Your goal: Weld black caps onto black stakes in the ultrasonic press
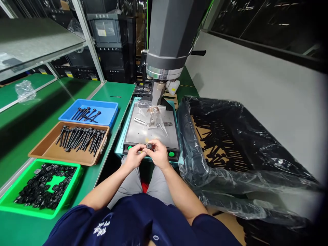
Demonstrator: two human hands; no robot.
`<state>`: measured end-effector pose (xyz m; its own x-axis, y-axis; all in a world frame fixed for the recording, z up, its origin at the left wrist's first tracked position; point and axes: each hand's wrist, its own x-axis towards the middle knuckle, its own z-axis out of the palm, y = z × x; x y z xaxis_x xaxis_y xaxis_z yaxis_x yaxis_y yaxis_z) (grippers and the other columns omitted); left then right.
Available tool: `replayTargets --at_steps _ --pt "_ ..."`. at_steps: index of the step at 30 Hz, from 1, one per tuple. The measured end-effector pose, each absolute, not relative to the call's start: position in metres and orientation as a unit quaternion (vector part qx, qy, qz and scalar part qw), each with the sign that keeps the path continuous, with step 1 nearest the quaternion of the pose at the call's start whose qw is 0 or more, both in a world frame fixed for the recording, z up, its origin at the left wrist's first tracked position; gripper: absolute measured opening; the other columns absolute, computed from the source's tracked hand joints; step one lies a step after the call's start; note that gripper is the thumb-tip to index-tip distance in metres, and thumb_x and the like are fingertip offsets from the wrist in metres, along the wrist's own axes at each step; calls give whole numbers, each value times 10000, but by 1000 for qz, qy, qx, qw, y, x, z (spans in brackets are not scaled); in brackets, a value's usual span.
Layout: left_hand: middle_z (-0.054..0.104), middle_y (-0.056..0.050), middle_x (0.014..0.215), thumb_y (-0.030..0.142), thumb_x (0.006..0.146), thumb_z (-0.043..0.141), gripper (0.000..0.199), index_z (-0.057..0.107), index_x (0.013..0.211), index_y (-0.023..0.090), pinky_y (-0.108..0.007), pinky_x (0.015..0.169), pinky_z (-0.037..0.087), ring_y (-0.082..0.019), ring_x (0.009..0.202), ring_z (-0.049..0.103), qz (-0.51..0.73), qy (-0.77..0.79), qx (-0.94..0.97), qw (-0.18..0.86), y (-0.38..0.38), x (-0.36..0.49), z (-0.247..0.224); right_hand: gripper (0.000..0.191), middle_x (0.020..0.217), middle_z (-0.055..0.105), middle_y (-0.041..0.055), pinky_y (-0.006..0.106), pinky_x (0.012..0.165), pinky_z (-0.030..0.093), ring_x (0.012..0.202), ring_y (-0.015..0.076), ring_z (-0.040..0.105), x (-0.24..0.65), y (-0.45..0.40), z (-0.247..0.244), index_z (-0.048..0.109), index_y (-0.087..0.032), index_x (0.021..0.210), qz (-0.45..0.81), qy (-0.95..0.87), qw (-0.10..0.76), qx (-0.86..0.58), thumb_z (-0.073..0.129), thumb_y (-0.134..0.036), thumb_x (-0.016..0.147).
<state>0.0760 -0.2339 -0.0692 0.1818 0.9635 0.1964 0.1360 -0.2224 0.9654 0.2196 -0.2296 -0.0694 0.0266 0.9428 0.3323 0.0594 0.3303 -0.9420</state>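
Observation:
Between the fingertips of both hands is a small black part (149,146), squarish with a rounded centre, in front of the machine's plate. My left hand (135,155) pinches it from the left, and my right hand (159,154) grips it from the right. Just beyond them lies the grey metal machine plate (130,131), with an upright metal fixture (153,116) partly wrapped in clear plastic film. At left, a green tray (77,184) holds many similar small black parts. The brown tray (41,145) and the blue tray (69,106) hold long black bolt-like pieces.
A dark press head (166,34) hangs above the fixture. Green buttons (171,154) sit on the machine's front edge. To the right stands a large plastic-lined bin (217,172) of long black pieces. A metal shelf (51,37) overhangs the green table (112,90).

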Motion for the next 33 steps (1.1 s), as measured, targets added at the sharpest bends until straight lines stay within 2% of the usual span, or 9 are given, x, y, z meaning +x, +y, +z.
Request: replayTargets --at_steps 6,10,13,16,19,23,28,33 --pt "637 -30 778 401 790 661 260 623 832 147 -273 713 462 -141 715 569 471 446 586 486 -239 63 -80 511 1073 700 80 354 768 558 800 191 679 217 -233 -70 603 -233 1200 496 -570 519 -400 763 -353 730" --pt "583 -4 716 399 777 673 271 630 844 140 -253 643 432 -118 650 511 449 446 578 515 -250 52 -83 447 952 723 72 381 802 556 841 211 691 203 -229 -76 614 -213 1134 546 -533 511 -395 761 -348 734" --pt "557 13 679 366 790 661 238 647 852 137 -236 607 410 -105 622 484 425 459 599 501 -260 35 -77 515 915 705 61 367 755 563 809 204 679 188 -226 -78 592 -210 1138 562 -526 507 -388 802 -340 685" --pt "597 9 695 337 800 638 212 680 884 147 -236 623 429 -115 640 524 390 504 628 447 -261 -1 -61 591 951 682 64 352 724 563 834 202 663 180 -224 -82 575 -213 1174 569 -532 496 -382 822 -347 655" --pt "684 -24 853 299 769 654 206 720 914 168 -252 713 468 -151 764 606 354 612 639 303 -247 -62 -42 566 937 678 70 361 733 561 840 203 657 185 -222 -87 589 -202 1153 567 -525 500 -391 815 -379 665" --pt "734 -44 1010 311 783 653 309 728 1067 215 -267 846 474 -190 924 650 202 805 541 137 -213 -155 -28 516 889 690 79 392 765 561 836 215 662 197 -226 -92 630 -180 1092 568 -525 484 -409 802 -442 682" --pt "732 -119 1032 223 744 685 279 747 1008 154 -302 828 481 -248 974 650 136 865 471 112 -182 -215 -36 485 854 700 79 379 765 564 810 217 668 210 -235 -89 677 -183 1021 575 -545 449 -415 816 -479 663" --pt "717 -138 1067 265 753 698 276 740 1006 162 -321 841 474 -261 1006 637 114 873 463 104 -171 -219 -50 486 846 709 85 368 736 571 778 218 669 222 -238 -92 692 -186 989 562 -549 441 -434 814 -516 652"
